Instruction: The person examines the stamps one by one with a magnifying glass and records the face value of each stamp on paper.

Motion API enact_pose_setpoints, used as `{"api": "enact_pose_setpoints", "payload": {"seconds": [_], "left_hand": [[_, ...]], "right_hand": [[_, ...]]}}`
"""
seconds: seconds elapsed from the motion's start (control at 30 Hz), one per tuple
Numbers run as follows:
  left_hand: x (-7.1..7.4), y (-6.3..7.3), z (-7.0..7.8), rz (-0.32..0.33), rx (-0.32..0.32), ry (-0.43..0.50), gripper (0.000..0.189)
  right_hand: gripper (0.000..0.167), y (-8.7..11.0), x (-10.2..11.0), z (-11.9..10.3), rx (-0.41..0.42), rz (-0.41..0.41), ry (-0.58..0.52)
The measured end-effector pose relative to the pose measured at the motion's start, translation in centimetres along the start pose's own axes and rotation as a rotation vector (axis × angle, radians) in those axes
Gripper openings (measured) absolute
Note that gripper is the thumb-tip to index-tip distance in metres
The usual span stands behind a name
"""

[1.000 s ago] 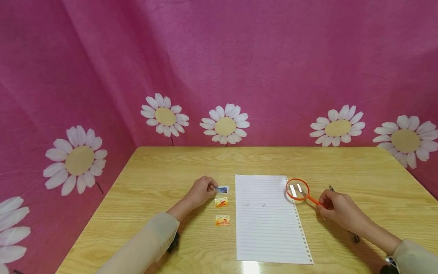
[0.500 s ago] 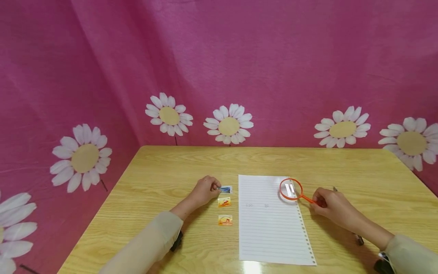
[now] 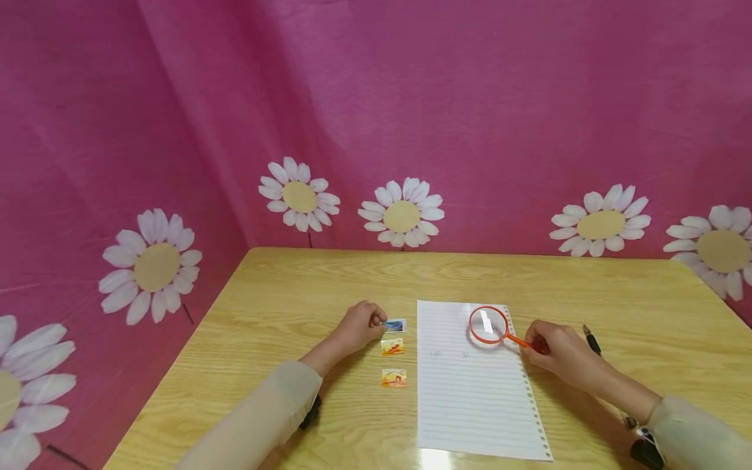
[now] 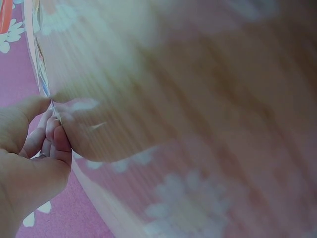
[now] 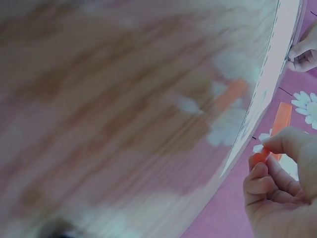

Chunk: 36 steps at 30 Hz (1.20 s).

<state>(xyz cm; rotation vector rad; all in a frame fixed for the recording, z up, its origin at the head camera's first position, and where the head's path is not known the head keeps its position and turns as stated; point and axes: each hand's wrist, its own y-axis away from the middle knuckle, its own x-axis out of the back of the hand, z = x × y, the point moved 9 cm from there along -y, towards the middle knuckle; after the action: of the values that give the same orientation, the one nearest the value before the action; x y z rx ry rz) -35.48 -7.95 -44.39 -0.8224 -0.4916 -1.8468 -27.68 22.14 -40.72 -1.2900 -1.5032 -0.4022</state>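
In the head view my left hand (image 3: 360,328) rests at the left end of a blue postage stamp (image 3: 396,326), its thumb and fingertips curled at the stamp's edge. Below that lie a yellow stamp with a red figure (image 3: 392,347) and a yellow-orange stamp (image 3: 393,378), both flat. My right hand (image 3: 555,349) pinches the thin handle of an orange magnifying glass (image 3: 519,340) between thumb and fingers. Its round lens overlaps the upper right of a lined sheet (image 3: 470,405) and shows a bright reflection. In the right wrist view the orange handle (image 5: 283,119) sticks up past the fingers.
Handwritten numbers (image 3: 449,354) are on the punched sheet. A black pen (image 3: 592,341) lies partly hidden behind the right hand and forearm. The wooden table (image 3: 329,281) reaches back to a pink cloth (image 3: 493,117) with white daisies.
The magnifying glass has moved left with my right hand, from the sheet's right edge onto its upper part. My left hand stays at the blue stamp. The view has shifted slightly.
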Motion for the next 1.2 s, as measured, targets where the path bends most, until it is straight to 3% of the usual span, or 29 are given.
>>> {"api": "enact_pose_setpoints", "payload": {"seconds": [0.2, 0.93, 1.2], "left_hand": [[0.0, -0.1, 0.0, -0.002, -0.005, -0.005, 0.006], [0.1, 0.1, 0.1, -0.010, 0.001, 0.010, 0.006], [0.0, -0.1, 0.0, -0.011, 0.013, 0.012, 0.006]], "right_hand": [[0.022, -0.5, -0.7, -0.2, -0.023, -0.051, -0.029], [0.024, -2.8, -1.9, -2.6, 0.063, -0.024, -0.030], [0.028, -3.5, -2.3, -4.1, 0.169, 0.039, -0.013]]}}
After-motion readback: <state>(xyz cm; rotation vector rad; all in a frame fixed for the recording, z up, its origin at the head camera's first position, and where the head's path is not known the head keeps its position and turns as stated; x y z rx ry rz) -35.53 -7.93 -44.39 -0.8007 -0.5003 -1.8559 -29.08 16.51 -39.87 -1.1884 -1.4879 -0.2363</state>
